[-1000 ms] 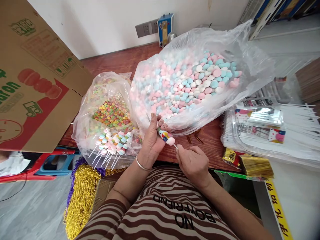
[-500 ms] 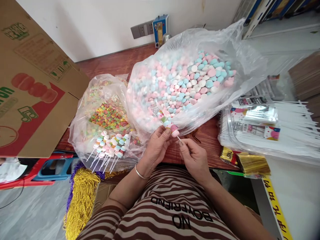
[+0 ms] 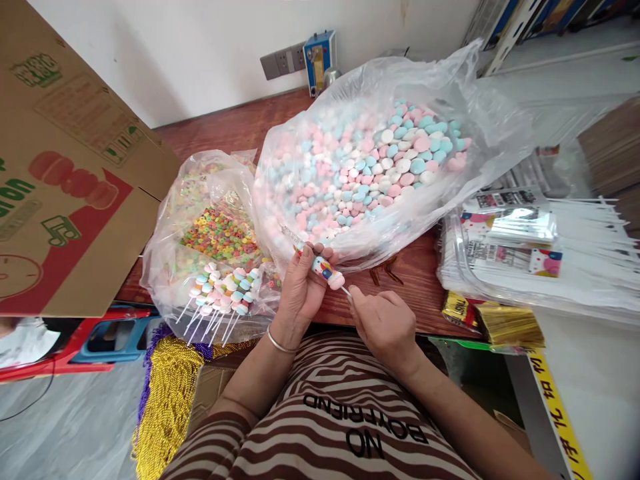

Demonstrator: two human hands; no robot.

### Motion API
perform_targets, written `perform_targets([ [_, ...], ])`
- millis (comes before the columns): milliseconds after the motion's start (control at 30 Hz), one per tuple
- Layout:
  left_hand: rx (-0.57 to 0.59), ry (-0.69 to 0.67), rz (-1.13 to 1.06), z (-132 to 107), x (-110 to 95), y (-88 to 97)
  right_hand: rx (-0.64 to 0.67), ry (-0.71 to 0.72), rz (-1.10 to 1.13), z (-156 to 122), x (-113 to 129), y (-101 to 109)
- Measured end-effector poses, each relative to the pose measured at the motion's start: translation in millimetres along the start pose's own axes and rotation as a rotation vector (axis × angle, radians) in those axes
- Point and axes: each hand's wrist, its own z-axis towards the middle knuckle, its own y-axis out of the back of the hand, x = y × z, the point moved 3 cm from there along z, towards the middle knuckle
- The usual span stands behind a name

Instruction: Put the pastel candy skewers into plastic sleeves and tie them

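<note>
My left hand (image 3: pixel 300 290) is closed around a candy skewer (image 3: pixel 327 272), a white stick threaded with coloured rings and a pink piece. My right hand (image 3: pixel 383 323) pinches the bare lower end of the same stick. Both hands sit at the front edge of the wooden table (image 3: pixel 240 130). Just behind them lies a large clear bag of pink, blue and white candies (image 3: pixel 370 167). To the left, a smaller bag of coloured ring candies (image 3: pixel 223 233) has several finished skewers (image 3: pixel 220 290) lying on it.
A big cardboard box (image 3: pixel 65 180) stands at the left. Clear packets and white sticks (image 3: pixel 540 247) are stacked at the right, with gold twist ties (image 3: pixel 500 323) in front. Gold bead strings (image 3: pixel 165 400) hang below the table. A wall socket (image 3: pixel 283 60) is behind.
The skewer was lifted and tilted toward the big bag half a second ago, then came back down. My left hand has closed round its candy end again; my right hand stays on the stick.
</note>
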Motion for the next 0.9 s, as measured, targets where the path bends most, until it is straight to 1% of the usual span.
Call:
perform_targets([
  [100, -0.075, -0.013, -0.021, 1, 3, -1.5, 0.025, 0.031, -0.005, -4, 3, -1],
  [167, -0.087, -0.035, -0.015, 0, 7, -3.9, 0.027, 0.04, -0.021, -3, 4, 0],
  [233, -0.086, -0.054, 0.004, -1, 11, -6.5, -0.003, 0.032, -0.04, 0, 5, 1],
  [300, -0.099, -0.054, 0.03, -4, 14, -8.0, -0.042, -0.009, -0.027, 5, 5, 1],
  [367, -0.108, -0.046, 0.052, -7, 16, -8.1, -0.054, -0.075, 0.043, 9, 4, 2],
  [400, -0.095, -0.035, 0.057, -7, 16, -7.9, -0.042, -0.119, 0.101, 11, 4, 2],
  [467, -0.029, 0.0, 0.054, -8, 13, -7.6, 0.02, -0.245, 0.27, 11, 2, 3],
  [533, 0.043, 0.038, 0.033, -7, 10, -7.2, 0.112, -0.415, 0.488, 10, 1, 2],
  [600, 0.09, 0.055, 0.018, -6, 8, -7.2, 0.193, -0.563, 0.681, 8, 1, 1],
  [633, 0.11, 0.054, 0.021, -6, 9, -7.8, 0.215, -0.614, 0.741, 7, 1, 0],
  [700, 0.159, 0.036, 0.046, -7, 14, -10.2, 0.211, -0.666, 0.77, 8, 2, -3],
  [767, 0.206, 0.009, 0.085, -11, 25, -12.4, 0.161, -0.675, 0.73, 10, 2, -8],
  [833, 0.212, 0.006, 0.116, -15, 36, -11.9, 0.094, -0.679, 0.716, 13, 1, -12],
  [900, 0.188, 0.045, 0.132, -19, 43, -8.4, 0.064, -0.723, 0.782, 14, -3, -16],
])
